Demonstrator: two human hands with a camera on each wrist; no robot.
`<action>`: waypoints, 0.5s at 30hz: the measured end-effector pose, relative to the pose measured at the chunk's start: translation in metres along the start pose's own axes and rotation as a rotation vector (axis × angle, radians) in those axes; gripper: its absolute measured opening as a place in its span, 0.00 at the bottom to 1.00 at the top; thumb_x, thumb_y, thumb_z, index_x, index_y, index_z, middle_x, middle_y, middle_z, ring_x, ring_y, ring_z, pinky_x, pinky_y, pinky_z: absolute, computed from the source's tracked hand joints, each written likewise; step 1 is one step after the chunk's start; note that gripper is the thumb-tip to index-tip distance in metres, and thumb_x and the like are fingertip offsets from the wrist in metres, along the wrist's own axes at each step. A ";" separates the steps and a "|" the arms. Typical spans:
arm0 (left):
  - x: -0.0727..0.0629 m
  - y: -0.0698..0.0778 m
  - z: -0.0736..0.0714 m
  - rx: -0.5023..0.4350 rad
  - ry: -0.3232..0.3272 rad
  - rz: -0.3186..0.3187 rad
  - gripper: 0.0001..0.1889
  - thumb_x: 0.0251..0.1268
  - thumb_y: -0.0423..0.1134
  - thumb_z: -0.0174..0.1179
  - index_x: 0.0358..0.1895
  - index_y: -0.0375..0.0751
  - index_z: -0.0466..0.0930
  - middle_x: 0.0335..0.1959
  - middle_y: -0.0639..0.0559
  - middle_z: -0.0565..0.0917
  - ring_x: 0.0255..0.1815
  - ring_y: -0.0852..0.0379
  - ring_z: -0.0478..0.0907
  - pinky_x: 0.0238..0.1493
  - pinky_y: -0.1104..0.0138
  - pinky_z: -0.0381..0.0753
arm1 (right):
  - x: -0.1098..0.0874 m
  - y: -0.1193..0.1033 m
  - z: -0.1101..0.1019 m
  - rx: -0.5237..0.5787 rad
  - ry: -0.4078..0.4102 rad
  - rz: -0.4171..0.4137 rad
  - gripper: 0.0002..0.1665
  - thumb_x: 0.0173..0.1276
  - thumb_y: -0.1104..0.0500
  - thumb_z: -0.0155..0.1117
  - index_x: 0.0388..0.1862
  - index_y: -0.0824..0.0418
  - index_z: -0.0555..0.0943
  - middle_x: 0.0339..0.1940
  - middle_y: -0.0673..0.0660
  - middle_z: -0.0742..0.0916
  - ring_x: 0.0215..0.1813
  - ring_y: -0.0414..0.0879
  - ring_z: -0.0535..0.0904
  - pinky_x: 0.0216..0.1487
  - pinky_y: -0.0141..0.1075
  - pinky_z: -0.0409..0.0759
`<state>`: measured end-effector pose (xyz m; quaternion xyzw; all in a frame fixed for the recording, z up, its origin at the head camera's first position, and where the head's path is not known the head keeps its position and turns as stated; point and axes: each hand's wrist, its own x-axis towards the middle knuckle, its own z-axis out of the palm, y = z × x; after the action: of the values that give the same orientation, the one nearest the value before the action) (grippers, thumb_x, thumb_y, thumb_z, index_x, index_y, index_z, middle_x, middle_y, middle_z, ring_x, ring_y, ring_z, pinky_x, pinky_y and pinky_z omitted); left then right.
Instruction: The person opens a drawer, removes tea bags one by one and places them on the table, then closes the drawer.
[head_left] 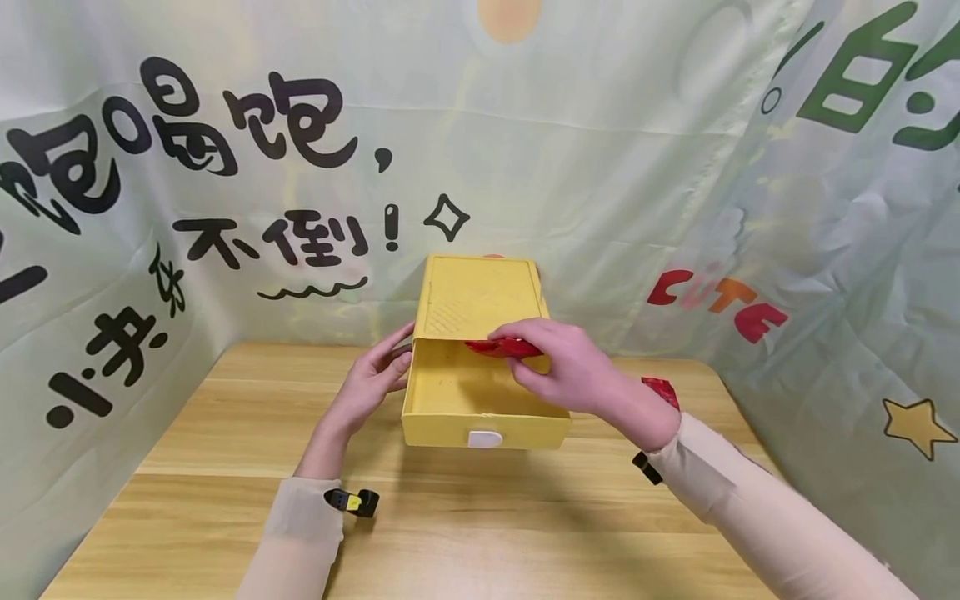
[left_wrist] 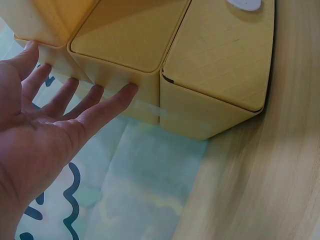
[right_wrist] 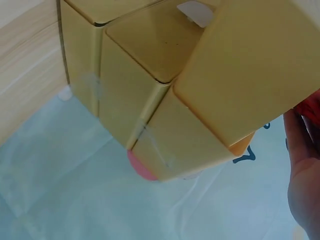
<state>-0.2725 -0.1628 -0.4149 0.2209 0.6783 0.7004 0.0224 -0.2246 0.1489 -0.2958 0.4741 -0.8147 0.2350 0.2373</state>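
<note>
A yellow drawer unit [head_left: 480, 287] stands by the back curtain, its top drawer [head_left: 442, 431] pulled out toward me. My left hand [head_left: 369, 385] is at the unit's left side. In the left wrist view, the fingers of that hand [left_wrist: 55, 120] are spread and straight, fingertips right at the yellow side wall. A shiny red packet [head_left: 506, 347] is pinched between the thumb and fingers of my right hand [head_left: 558, 360], above the drawer's opening. The right wrist view catches only the edge of the red packet [right_wrist: 311, 106] and part of the right hand [right_wrist: 304, 185].
Another red wrapper [head_left: 663, 390] lies on the wooden table [head_left: 480, 517], partly behind my right forearm. Two lower drawers [left_wrist: 215, 55] of the unit are closed. A printed curtain [head_left: 600, 208] encloses the back and sides.
</note>
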 end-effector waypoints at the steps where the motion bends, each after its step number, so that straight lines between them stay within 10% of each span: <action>1: 0.000 0.000 0.000 0.000 0.000 0.000 0.30 0.82 0.39 0.55 0.82 0.47 0.61 0.79 0.40 0.67 0.76 0.41 0.68 0.58 0.55 0.85 | -0.002 0.001 0.000 0.000 0.025 -0.009 0.22 0.62 0.69 0.74 0.56 0.62 0.84 0.51 0.56 0.90 0.50 0.50 0.87 0.48 0.44 0.89; 15: -0.001 0.000 0.000 0.000 -0.003 0.009 0.30 0.82 0.39 0.55 0.82 0.47 0.61 0.80 0.41 0.66 0.77 0.42 0.67 0.62 0.45 0.81 | -0.025 0.010 -0.003 -0.032 0.258 -0.088 0.25 0.60 0.72 0.71 0.58 0.66 0.84 0.53 0.60 0.89 0.52 0.53 0.86 0.61 0.32 0.82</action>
<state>-0.2716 -0.1631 -0.4150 0.2251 0.6773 0.7002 0.0205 -0.2215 0.1714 -0.3105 0.4712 -0.7595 0.2705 0.3576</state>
